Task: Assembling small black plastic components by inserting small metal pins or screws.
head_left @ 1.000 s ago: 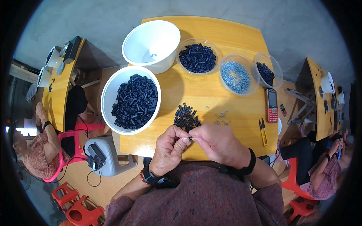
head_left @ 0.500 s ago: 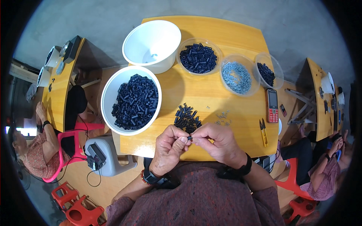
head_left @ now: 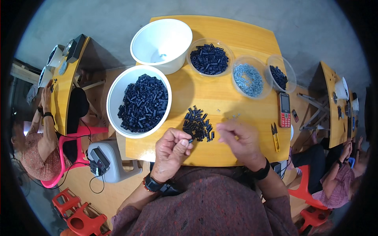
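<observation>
Between thumb and forefinger, my left hand (head_left: 172, 152) pinches a small black plastic sleeve (head_left: 190, 141) near the table's front edge. To its right, my right hand (head_left: 241, 139) hovers by a few small screws (head_left: 235, 116); motion smears its fingers, so any grip is unclear. Beyond my left hand lies a loose pile of black sleeves (head_left: 197, 122). A white bucket full of black sleeves (head_left: 142, 103) stands left of that pile.
Behind the full bucket stands a white bucket (head_left: 161, 43) with little inside. Clear bowls hold black sleeves (head_left: 209, 59), silver screws (head_left: 248, 80) and small black parts (head_left: 278, 76). A phone (head_left: 284, 110) and yellow snips (head_left: 275, 137) lie right. Other people sit at side tables.
My right hand has parted from my left and moved right, toward the loose screws. My left hand keeps its pinch on the black sleeve.
</observation>
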Demonstrator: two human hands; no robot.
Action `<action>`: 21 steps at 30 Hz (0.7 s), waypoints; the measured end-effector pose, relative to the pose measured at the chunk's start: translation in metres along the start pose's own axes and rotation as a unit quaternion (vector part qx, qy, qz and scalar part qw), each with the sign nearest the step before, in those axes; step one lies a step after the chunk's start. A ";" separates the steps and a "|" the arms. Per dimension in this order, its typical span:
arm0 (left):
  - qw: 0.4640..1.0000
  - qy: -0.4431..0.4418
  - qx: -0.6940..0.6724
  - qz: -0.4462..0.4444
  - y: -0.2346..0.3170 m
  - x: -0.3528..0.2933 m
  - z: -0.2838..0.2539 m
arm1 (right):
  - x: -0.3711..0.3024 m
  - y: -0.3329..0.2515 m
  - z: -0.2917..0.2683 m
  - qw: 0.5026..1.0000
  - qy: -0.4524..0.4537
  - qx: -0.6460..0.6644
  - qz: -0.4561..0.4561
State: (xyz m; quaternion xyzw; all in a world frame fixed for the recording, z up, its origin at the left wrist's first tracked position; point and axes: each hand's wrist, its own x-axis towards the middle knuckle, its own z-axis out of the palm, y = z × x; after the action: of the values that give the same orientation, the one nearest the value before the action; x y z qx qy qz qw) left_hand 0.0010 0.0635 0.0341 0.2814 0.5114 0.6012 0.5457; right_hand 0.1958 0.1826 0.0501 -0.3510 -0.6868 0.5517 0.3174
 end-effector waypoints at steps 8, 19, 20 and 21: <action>0.993 -0.001 -0.101 -0.063 -0.009 -0.011 -0.023 | -0.021 0.013 -0.002 0.975 -0.043 -0.195 -0.093; 0.990 -0.011 -0.113 -0.083 -0.013 -0.014 -0.024 | -0.021 0.017 0.011 0.935 -0.108 -0.302 -0.151; 0.991 -0.017 -0.109 -0.081 -0.013 -0.014 -0.024 | -0.022 0.017 0.010 0.933 -0.122 -0.306 -0.144; 0.991 -0.023 -0.105 -0.079 -0.013 -0.014 -0.024 | -0.023 0.016 0.010 0.931 -0.135 -0.311 -0.137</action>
State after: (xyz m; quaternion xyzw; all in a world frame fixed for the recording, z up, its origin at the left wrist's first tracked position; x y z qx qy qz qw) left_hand -0.0123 0.0412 0.0172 0.1954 0.4534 0.5997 0.6298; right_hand 0.2025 0.1605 0.0312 -0.2565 -0.9018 0.3039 0.1693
